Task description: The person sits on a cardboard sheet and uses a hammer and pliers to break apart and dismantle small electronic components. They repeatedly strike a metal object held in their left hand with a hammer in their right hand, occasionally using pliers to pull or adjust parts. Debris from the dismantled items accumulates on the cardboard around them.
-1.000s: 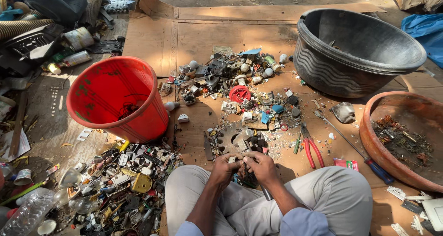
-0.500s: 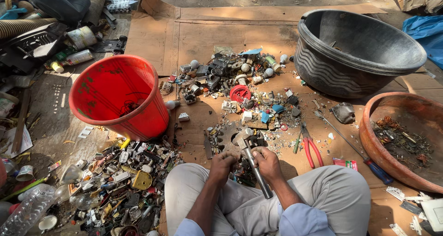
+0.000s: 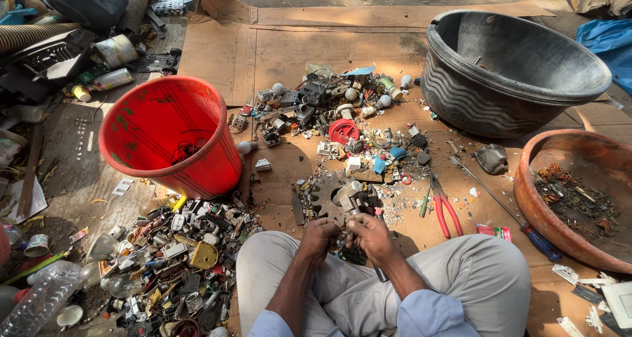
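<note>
I sit cross-legged on cardboard with both hands together just above my knees. My right hand (image 3: 373, 237) is closed round the handle of a hammer (image 3: 345, 196); its head rests on a toothed metal plate (image 3: 324, 193), and the handle end sticks out below my fist. My left hand (image 3: 318, 235) is curled beside it, pinching a small scrap part that my fingers mostly hide. Broken electrical parts lie around the plate.
A red bucket (image 3: 151, 123) stands to the left and a black tub (image 3: 474, 106) at the far right, with a terracotta bowl (image 3: 586, 156) of scrap bits nearer. Red-handled pliers (image 3: 445, 209) and a screwdriver (image 3: 501, 208) lie right of my hands. Scrap piles sit ahead (image 3: 329, 106) and by my left knee (image 3: 171, 258).
My right hand took up the hammer and raised it half a second ago; now the head is down on the toothed plate. My left hand stays closed beside it.
</note>
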